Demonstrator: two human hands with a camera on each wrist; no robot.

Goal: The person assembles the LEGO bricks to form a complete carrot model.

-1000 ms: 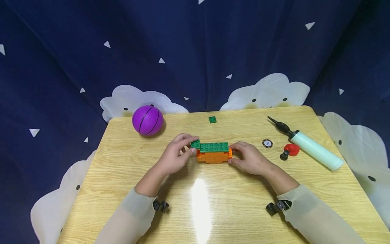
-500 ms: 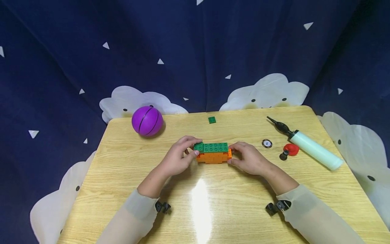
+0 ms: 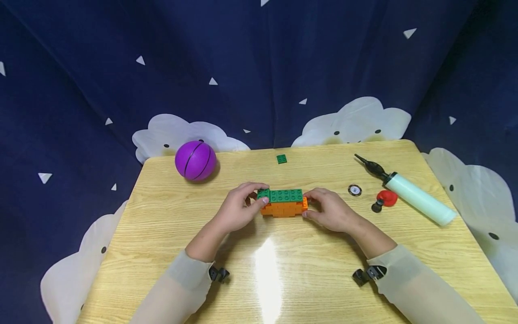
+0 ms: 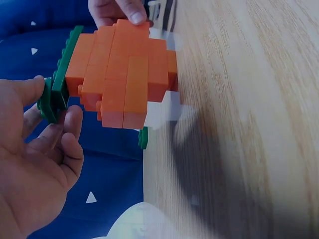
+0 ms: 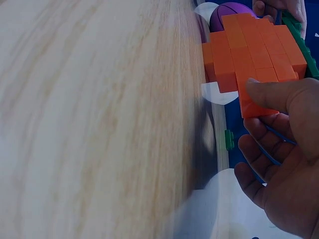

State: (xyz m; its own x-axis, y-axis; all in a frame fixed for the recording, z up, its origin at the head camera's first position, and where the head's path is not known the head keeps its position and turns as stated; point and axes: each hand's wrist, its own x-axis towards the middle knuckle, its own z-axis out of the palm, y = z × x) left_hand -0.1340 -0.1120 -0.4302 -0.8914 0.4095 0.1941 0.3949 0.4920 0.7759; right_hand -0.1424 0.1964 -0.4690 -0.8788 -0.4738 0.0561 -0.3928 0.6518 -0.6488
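An orange block build [image 3: 284, 209] stands upright on the table, topped by a row of green plates [image 3: 285, 195]. My left hand [image 3: 238, 209] pinches a small green plate [image 4: 47, 102] at the left end of that row. The left wrist view shows this plate slightly angled against the row; whether it is fully seated I cannot tell. At the other end, my right hand [image 3: 333, 210] grips a protruding orange block [image 5: 256, 97] between thumb and fingers. The left thumb and fingertips partly cover the small plate in the head view.
One loose green plate [image 3: 281, 159] lies near the table's back edge. A purple ball [image 3: 196, 160] sits at the back left. To the right are a poker chip [image 3: 355, 190], a red item with a black knob [image 3: 387, 198] and a hand pump [image 3: 421, 199].
My left hand has moved slightly right, bringing the small green plate from a raised, offset position to the row's left end. The right hand has kept its hold on the build.
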